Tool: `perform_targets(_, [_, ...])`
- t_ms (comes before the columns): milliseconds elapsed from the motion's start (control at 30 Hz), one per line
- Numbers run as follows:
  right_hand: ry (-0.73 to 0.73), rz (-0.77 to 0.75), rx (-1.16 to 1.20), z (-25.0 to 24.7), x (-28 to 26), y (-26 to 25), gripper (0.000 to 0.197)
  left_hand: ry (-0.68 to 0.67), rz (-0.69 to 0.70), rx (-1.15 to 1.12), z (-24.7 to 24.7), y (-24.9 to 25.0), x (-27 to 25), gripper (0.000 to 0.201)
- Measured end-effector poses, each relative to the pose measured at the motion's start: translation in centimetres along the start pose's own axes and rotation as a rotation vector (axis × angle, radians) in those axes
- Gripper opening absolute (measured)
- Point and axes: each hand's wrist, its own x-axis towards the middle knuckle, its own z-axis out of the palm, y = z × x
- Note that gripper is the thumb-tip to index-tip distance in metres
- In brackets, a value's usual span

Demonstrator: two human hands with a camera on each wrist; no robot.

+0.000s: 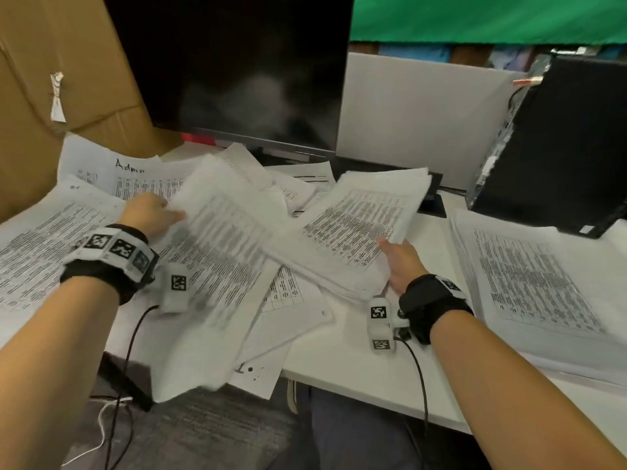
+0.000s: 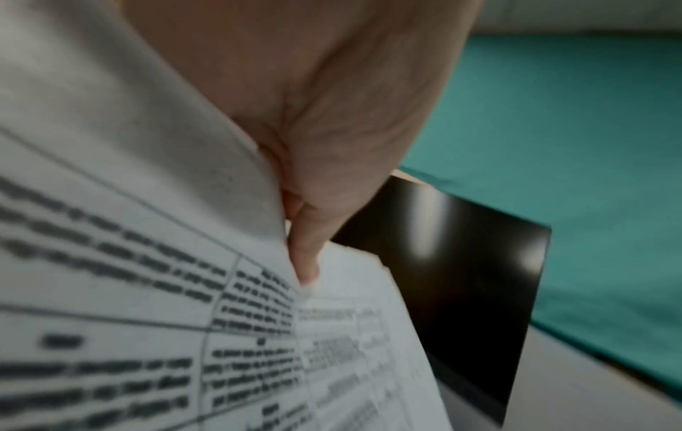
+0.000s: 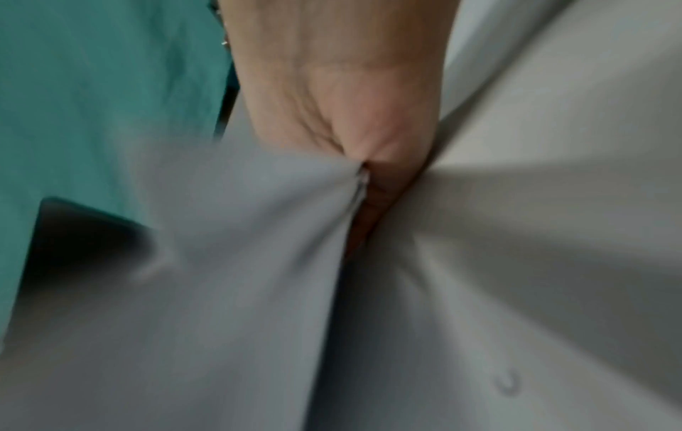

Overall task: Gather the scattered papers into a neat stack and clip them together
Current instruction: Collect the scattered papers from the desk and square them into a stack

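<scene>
Slippage is the risk: the left hand (image 1: 149, 212) pinches a blurred, lifted sheaf (image 1: 217, 239) while the right hand (image 1: 402, 262) grips a thick bundle (image 1: 353, 225) above scattered papers (image 1: 281, 300) overhanging the desk (image 1: 342, 354) edge.

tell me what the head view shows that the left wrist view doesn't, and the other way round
Only the head view shows the right hand gripping a thick stack by its edge, a second pile at the right, the cardboard box and the loose sheets over the desk.

Only the left wrist view shows the fingers tucked under the lifted sheet, close up.

Both show the left hand holding that sheet, the dark monitor and the green cloth.
</scene>
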Motion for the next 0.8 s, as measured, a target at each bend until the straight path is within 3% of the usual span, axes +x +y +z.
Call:
perform_targets(67, [0.078,0.002,0.014,-0.2,0.0,-0.1,0.039,0.025,-0.06,-0.038,-0.2,-0.1,0.2,0.026])
perform_targets(233, [0.07,0.007,0.05,-0.3,-0.5,-0.6,0.039,-0.133,-0.107,-0.053,3.2,-0.4,-1.0,0.034])
perform_targets(367, [0.078,0.03,0.053,-0.5,-1.0,-1.1,0.036,-0.19,-0.162,-0.135,4.7,0.2,-1.9,0.077])
perform_targets(467, [0.059,0.043,-0.011,-0.9,-1.1,-1.3,0.036,-0.149,-0.125,-0.29,4.5,1.6,-2.9,0.058])
perform_targets(533, [0.031,0.033,0.041,-1.7,-1.4,-1.5,0.033,-0.058,0.002,-0.33,3.5,3.6,-4.1,0.045])
perform_targets(700, [0.111,-0.098,0.047,-3.5,-2.1,-3.6,0.039,0.169,0.549,-0.416,-2.4,11.3,-8.2,0.028])
perform_targets(800, [0.19,-0.154,-0.026,-4.5,-2.7,-5.9,0.049,0.107,0.759,-0.533,-4.8,15.0,-9.4,0.024])
